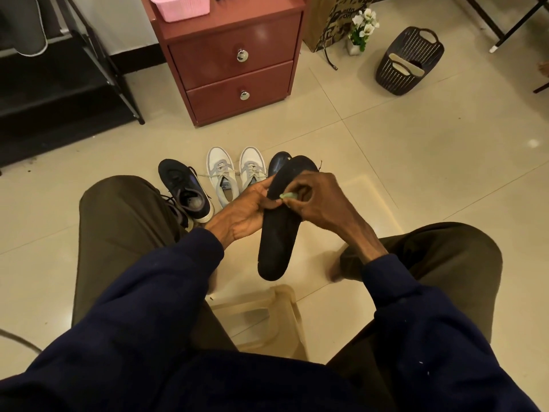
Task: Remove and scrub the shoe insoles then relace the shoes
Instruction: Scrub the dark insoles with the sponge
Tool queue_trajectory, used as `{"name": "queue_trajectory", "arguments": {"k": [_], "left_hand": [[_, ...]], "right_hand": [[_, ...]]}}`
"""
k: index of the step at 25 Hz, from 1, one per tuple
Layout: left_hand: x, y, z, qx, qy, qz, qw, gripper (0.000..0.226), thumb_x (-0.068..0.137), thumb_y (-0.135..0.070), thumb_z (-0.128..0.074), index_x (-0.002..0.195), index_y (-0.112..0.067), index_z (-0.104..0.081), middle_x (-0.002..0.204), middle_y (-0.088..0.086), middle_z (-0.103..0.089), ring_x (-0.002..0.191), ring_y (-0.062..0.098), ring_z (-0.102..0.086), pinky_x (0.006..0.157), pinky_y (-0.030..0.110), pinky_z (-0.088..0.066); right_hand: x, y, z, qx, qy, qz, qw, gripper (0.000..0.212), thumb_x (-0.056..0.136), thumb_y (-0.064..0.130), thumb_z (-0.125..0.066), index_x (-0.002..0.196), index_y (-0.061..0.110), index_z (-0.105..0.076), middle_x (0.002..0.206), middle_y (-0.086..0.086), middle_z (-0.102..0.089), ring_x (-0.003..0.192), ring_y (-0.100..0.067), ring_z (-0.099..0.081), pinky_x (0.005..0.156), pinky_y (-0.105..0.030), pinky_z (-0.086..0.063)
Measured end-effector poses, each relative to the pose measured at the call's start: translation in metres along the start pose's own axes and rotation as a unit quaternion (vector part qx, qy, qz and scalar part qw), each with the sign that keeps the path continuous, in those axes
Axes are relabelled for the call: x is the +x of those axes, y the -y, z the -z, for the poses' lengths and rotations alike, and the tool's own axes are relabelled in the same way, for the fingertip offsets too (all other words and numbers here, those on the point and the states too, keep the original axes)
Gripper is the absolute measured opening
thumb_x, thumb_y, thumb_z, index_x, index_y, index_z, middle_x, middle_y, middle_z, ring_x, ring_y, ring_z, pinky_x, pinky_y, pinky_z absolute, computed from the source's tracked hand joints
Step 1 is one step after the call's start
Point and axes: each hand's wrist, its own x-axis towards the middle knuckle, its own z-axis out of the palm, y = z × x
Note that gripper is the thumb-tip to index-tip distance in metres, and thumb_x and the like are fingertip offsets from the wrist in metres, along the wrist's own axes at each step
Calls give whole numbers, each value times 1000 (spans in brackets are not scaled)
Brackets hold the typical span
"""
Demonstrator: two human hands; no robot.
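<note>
A long black insole [274, 239] stands nearly upright between my knees. My left hand [246, 208] grips its left edge near the middle. My right hand [319, 200] pinches a small pale green scrubber [287, 196] against the insole's upper face. On the floor beyond lie a dark sneaker [185, 188] with loose laces, a pair of white and grey laced sneakers [234, 173], and a second dark sneaker [278, 162], mostly hidden behind the insole.
A red two-drawer cabinet [234, 63] stands ahead with a pink basket [179, 5] on top. A dark slotted basket [408, 60] holding pale insoles lies at the right. A black rack [68, 93] stands at the left. I sit on a clear plastic stool [267, 319].
</note>
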Motion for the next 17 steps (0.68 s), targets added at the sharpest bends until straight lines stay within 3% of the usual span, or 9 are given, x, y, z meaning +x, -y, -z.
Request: {"name": "queue_trajectory", "arguments": {"k": [1, 3, 5, 7, 11, 12, 15, 17], "left_hand": [[-1, -2, 0, -31, 3, 8, 999, 59, 97, 12, -43, 154, -3, -41, 143, 24, -54, 124, 36, -61, 103, 48, -53], [-5, -4, -3, -98, 24, 42, 994, 46, 106, -10, -41, 152, -2, -44, 142, 21, -55, 127, 36, -59, 109, 55, -46], [-8, -3, -8, -121, 8, 55, 991, 40, 109, -26, -39, 138, -5, -57, 127, 19, -67, 116, 36, -66, 102, 60, -50], [-9, 1, -12, -114, -18, 59, 991, 37, 109, -32, -42, 128, -8, -64, 115, 15, -72, 105, 33, -71, 97, 56, -54], [0, 8, 2, -76, -102, 37, 991, 48, 104, -36, -56, 142, -6, -57, 122, 14, -66, 105, 30, -69, 99, 43, -54], [0, 7, 3, -76, -113, 38, 990, 51, 104, -37, -56, 145, -6, -54, 124, 14, -65, 107, 29, -67, 101, 43, -52], [1, 7, 2, -94, -118, 38, 988, 45, 107, -40, -47, 136, -9, -61, 120, 14, -69, 106, 30, -67, 105, 47, -48], [3, 6, 3, -89, -139, 32, 986, 45, 107, -41, -46, 136, -10, -60, 120, 14, -70, 106, 30, -68, 104, 48, -49]], "right_hand": [[0, 3, -3, -4, 6, 6, 1000, 9, 84, 19, -81, 89, 14, -77, 85, 2, -68, 73, -11, -62, 65, -32, -55], [3, -3, -3, -39, -67, -24, 997, 9, 86, 21, -79, 90, 14, -74, 88, 0, -67, 75, -13, -61, 66, -34, -55], [3, -10, 0, -72, -140, -72, 985, 9, 88, 19, -76, 93, 13, -72, 92, -3, -66, 78, -15, -60, 66, -29, -54], [1, -2, -4, -73, -146, -56, 985, 7, 89, 18, -75, 93, 13, -71, 92, -3, -65, 78, -14, -59, 66, -27, -52], [-8, 29, -17, 40, 102, 36, 993, 4, 84, 13, -79, 87, 13, -76, 85, 4, -67, 71, -7, -62, 61, -19, -50], [-7, 27, -18, 40, 119, 39, 991, 4, 84, 13, -79, 85, 14, -76, 84, 5, -67, 70, -7, -62, 60, -18, -49], [0, 7, -17, -53, -34, -7, 998, 5, 85, 17, -78, 85, 13, -74, 84, 1, -67, 70, -9, -57, 64, -31, -52], [-1, 3, -16, -62, -67, -13, 996, 5, 85, 16, -78, 86, 13, -74, 84, 1, -66, 71, -9, -56, 66, -34, -53]]}}
